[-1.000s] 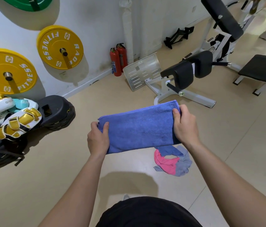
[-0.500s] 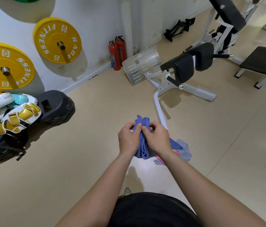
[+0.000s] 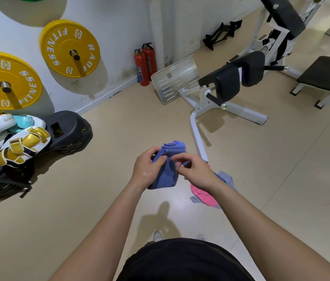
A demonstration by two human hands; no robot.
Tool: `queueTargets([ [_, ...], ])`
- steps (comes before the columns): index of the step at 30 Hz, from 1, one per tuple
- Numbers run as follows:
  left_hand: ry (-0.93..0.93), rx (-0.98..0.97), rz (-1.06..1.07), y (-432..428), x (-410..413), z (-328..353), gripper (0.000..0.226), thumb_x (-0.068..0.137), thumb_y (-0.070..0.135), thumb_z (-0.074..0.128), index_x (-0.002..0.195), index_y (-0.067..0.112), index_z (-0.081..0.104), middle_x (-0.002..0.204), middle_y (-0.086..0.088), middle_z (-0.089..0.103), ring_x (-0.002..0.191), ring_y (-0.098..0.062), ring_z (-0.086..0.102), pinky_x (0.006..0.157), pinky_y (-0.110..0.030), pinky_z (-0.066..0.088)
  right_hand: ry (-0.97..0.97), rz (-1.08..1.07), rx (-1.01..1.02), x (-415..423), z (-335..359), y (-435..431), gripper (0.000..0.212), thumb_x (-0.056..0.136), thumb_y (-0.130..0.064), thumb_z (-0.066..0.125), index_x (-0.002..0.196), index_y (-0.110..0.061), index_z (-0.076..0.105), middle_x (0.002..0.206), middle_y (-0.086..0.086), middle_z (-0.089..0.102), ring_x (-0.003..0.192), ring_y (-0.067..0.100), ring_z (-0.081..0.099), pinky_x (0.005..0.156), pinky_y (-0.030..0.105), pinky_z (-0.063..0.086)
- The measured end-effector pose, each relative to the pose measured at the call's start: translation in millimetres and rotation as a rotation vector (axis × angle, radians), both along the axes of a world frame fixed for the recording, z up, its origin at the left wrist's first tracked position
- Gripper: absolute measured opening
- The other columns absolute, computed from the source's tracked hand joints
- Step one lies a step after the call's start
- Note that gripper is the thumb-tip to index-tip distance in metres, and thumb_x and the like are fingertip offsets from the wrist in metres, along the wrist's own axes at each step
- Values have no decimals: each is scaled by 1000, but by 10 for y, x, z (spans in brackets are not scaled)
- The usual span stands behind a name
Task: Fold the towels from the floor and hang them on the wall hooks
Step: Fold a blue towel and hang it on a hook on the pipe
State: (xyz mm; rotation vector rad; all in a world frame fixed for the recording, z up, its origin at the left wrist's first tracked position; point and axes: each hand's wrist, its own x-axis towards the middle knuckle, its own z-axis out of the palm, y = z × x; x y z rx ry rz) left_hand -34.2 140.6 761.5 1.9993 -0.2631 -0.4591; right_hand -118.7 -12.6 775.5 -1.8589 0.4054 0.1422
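The blue towel [image 3: 166, 177], spread wide a second ago, is now folded small above the mid floor [image 3: 119, 151], left hand [image 3: 147, 169] gripping it, right hand [image 3: 197, 172] pinching its edge, nearly ready for hanging

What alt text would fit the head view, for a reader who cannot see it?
The left hand and the right hand hold a folded blue towel over a beige gym floor. A pink towel lies on it; yellow weight plates hang on the wall.
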Motion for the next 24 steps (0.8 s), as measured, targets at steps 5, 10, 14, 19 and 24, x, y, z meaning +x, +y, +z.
queueTargets([
  [5, -324, 204, -367, 106, 43, 182, 17, 89, 28, 51, 99, 32, 64, 92, 17, 66, 88, -11, 58, 79, -36, 49, -56, 76, -512, 19, -23, -191, 89, 59, -45, 82, 135, -32, 37, 128, -6, 33, 117, 11, 34, 93, 28, 39],
  [10, -563, 291, -502, 79, -59, 320, 22, 96, 38, 40, 111, 32, 56, 101, 13, 63, 93, -14, 57, 81, -36, 48, 166, 368, -394, 62, -139, -299, 58, 54, -48, 75, 102, -20, 59, 108, -2, 61, 98, 20, 58, 78, 40, 52],
  [14, -480, 401, -297, 114, -62, 183, 13, 103, 37, 36, 108, 30, 47, 92, 12, 64, 83, -23, 59, 70, -37, 44, 165, 239, 26, -58, -101, -430, 34, 66, -22, 78, 76, -6, 50, 66, 1, 49, 58, 15, 47, 58, 33, 38],
  [19, -128, 327, 71, -3, -118, -33, 21, 104, 38, 33, 98, 20, 42, 82, -1, 61, 76, -27, 58, 66, -40, 44, 49, -208, 527, -150, -68, -408, 21, 81, -4, 74, 101, -3, 67, 75, -2, 71, 66, 13, 62, 58, 21, 46],
  [24, 155, 65, 355, -350, -253, -89, 28, 103, 40, 38, 100, 15, 50, 93, 1, 61, 83, -21, 60, 73, -36, 49, 89, -338, 492, -121, -177, -180, 30, 88, -30, 69, 114, -21, 58, 109, 2, 71, 101, 21, 70, 85, 42, 58],
])
